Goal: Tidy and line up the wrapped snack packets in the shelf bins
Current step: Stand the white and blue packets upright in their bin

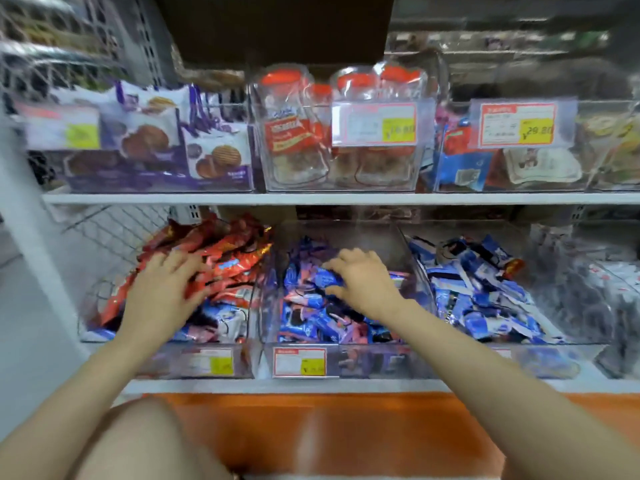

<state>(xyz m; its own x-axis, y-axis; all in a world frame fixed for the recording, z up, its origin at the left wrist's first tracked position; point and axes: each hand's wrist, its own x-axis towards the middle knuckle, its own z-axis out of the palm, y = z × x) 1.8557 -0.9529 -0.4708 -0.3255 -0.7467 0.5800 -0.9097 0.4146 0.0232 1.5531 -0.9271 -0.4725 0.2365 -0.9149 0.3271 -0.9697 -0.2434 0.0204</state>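
Clear plastic bins stand side by side on the lower shelf. The left bin (90, 306) holds a heap of red snack packets (228, 258) with some blue ones at its front. My left hand (166, 285) lies flat on the red heap, fingers spread. The middle bin (346, 230) is full of blue and pink packets (311, 320). My right hand (363, 275) reaches into it, fingers curled over a blue packet (327, 280) at the top of the pile. The right bin (412, 271) holds loose blue and white packets (485, 292).
The upper shelf (311, 198) carries purple biscuit boxes (207, 150), clear jars with orange lids (294, 133) and bagged snacks behind price tags (516, 123). A further bin (606, 289) stands at far right. An orange ledge (346, 427) runs below; my knee (145, 441) is at bottom left.
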